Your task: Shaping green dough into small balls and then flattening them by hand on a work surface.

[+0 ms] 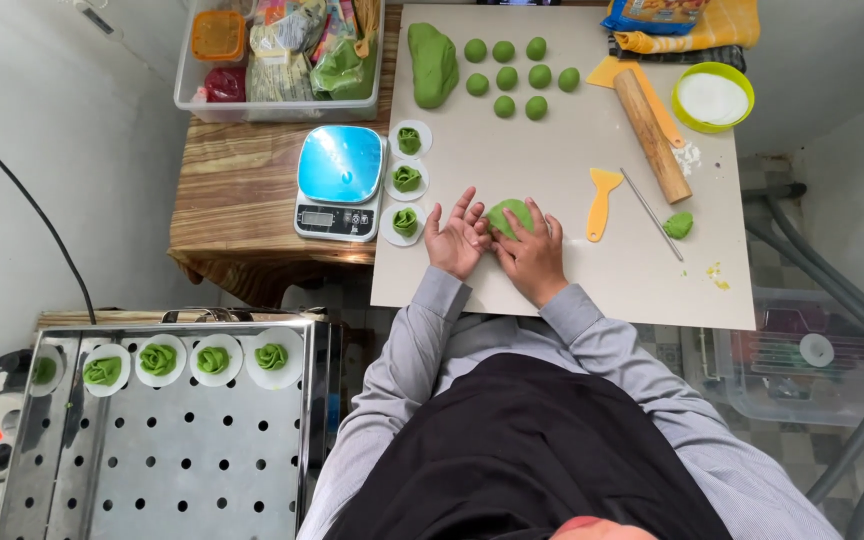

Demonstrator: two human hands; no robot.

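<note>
Item: flat green dough piece [508, 213], on the grey work mat [572, 270] atop the bench.

Right hand [532, 250]: fingers spread flat, pressing the near right edge of the dough piece; grip wide, nothing enclosed.

Left hand [457, 238]: fingers splayed, palm partly turned up, just beside the dough's left edge; grip wide, holding nothing.

Just left of the grip: three shaped green buns on white paper rounds [407, 180], in a column.

Just right of the grip: orange plastic scraper [600, 202], thin metal stick [651, 213], small green dough scrap [679, 224].

Further left: blue-topped kitchen scale [339, 180] on the wooden bench [237, 200].

Beyond the grip: nine green dough balls [507, 76] in rows, a large green dough lump [432, 62] to their left.

Beyond and right: wooden rolling pin [652, 135], green-rimmed bowl of white powder [712, 97].

Farthest, beyond and left: clear plastic bin [282, 108] of packets.

Well apart, nearer than the grip and left: perforated steel steamer tray [172, 450] carrying shaped green buns on paper rounds.
</note>
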